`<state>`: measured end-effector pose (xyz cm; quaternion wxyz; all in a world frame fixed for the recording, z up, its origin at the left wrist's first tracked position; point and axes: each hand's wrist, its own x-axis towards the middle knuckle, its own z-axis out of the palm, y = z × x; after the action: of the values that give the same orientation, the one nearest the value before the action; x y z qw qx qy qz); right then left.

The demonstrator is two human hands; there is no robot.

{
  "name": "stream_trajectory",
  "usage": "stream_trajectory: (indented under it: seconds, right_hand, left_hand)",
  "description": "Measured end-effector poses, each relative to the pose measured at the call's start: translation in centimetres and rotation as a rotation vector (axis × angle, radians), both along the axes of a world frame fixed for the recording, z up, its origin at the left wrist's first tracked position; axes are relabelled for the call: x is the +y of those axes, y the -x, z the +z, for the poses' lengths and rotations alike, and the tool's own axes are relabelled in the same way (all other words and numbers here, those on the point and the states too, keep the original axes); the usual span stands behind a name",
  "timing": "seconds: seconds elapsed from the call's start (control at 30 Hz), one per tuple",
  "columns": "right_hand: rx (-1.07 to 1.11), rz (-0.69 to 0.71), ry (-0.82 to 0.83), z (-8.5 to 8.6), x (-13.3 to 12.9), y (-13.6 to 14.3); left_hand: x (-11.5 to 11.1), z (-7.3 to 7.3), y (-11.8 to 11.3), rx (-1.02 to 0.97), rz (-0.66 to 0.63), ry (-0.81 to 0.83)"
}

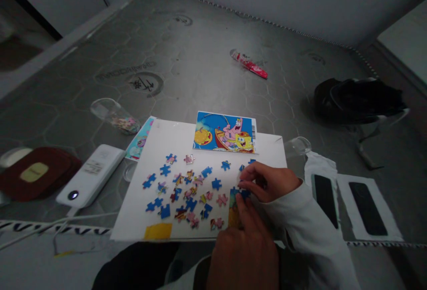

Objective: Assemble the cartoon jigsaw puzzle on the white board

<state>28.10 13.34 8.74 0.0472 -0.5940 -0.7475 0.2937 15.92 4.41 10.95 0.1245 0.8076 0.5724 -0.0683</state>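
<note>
My left hand (245,254) reaches up from the bottom edge, with its outstretched fingertips resting on a joined section of jigsaw puzzle (234,212) near the front of a white board. Just above it, my right hand (271,182) is closed in a pinch at the section's upper edge. A small puzzle piece sits at those fingertips, mostly covered by them. Loose puzzle pieces (191,204) in blue, pink and yellow lie scattered to the left of both hands. Behind them lies a picture card (225,132) with a starfish and a sponge character.
The white board (133,219) carries yellow tape (158,231). On the left are a white power bank (91,176) with a cable, a brown case (36,173) and a clear pouch (115,115). Two phones (368,208) and a black bag (358,99) lie right; a red packet (248,64) lies farther back.
</note>
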Motion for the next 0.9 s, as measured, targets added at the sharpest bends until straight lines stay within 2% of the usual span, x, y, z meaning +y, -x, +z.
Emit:
stream_trajectory:
  seconds: [0.17, 0.63, 0.77, 0.9]
  right_hand:
    - [-0.01, 0.01, 0.028, -0.5, -0.1, -0.3]
    - [-0.147, 0.114, -0.082, -0.8, 0.8, -0.6]
    - [-0.155, 0.18, -0.064, -0.9, 1.1, -0.4]
    - [-0.176, 0.17, -0.023, -0.9, 1.3, -0.4]
  left_hand:
    - [0.1, 0.2, 0.1, -0.001, 0.0, -0.003]
    - [0.1, 0.1, 0.1, -0.019, 0.008, 0.004]
    - [0.2, 0.0, 0.2, -0.035, 0.009, 0.017]
    - [0.2, -0.3, 0.1, -0.035, 0.001, 0.044]
